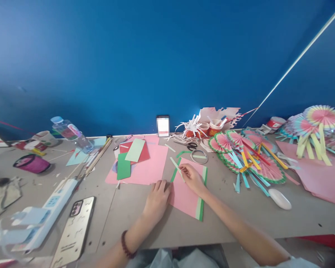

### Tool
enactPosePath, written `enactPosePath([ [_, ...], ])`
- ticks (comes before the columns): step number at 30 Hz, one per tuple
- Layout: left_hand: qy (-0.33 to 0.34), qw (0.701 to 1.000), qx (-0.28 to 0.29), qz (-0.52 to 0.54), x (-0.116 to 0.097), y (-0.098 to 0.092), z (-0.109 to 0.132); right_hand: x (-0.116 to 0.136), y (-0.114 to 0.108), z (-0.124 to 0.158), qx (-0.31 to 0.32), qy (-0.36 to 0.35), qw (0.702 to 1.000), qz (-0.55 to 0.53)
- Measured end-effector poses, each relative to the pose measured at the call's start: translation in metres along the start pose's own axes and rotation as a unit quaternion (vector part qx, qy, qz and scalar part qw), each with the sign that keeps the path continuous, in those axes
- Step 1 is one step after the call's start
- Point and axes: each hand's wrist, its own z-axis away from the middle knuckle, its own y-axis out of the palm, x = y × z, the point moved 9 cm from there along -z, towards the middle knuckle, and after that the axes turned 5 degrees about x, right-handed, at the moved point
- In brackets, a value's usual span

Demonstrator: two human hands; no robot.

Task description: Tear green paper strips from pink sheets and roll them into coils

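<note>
A pink sheet of paper [184, 199] lies on the table in front of me, with dark and light green strips along its two side edges. My right hand [193, 178] is over its upper part, thumb and fingers pinching a narrow light green paper strip [175, 163]. The strip slants up to the left, above the sheet's upper left corner. On the table at the sheet's left edge, my left hand [157, 199] rests palm down with fingers loosely bent. Its fingertips are partly hidden, and nothing shows in its grasp.
Green and red paper pieces lie on a larger pink sheet [156, 160] at left. Behind are scissors [192, 146] and a tape roll [199, 156]. Folded paper fans [240, 143] and a white mouse [279, 199] lie right. A phone [75, 227], power strip [54, 208] and bottle [69, 130] stand left.
</note>
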Motion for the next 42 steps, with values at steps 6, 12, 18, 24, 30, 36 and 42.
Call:
enactPosePath([
  [6, 0.053, 0.999, -0.004, 0.0, -0.004, -0.002, 0.001, 0.008, 0.007, 0.002, 0.031, -0.029, 0.996, 0.08],
  [12, 0.074, 0.997, 0.014, 0.006, -0.01, -0.004, 0.003, 0.005, 0.008, 0.003, 0.033, 0.001, 0.997, 0.073],
  [18, 0.076, 0.994, 0.079, 0.011, -0.012, -0.002, 0.004, 0.007, 0.007, 0.003, 0.023, 0.02, 0.998, 0.049],
  [24, 0.071, 0.993, 0.089, 0.024, -0.011, 0.003, 0.009, 0.009, 0.007, 0.003, 0.029, 0.03, 0.999, 0.035],
  [30, 0.053, 0.996, 0.053, 0.057, -0.011, -0.012, 0.036, 0.005, 0.009, 0.004, 0.038, 0.031, 0.999, 0.022],
  [36, 0.046, 0.993, 0.031, 0.104, -0.005, -0.026, 0.047, 0.003, 0.008, 0.004, 0.037, 0.032, 0.998, 0.027],
  [42, 0.017, 0.995, 0.052, 0.084, -0.007, -0.015, 0.017, 0.006, 0.006, 0.004, 0.03, 0.035, 0.999, 0.022],
])
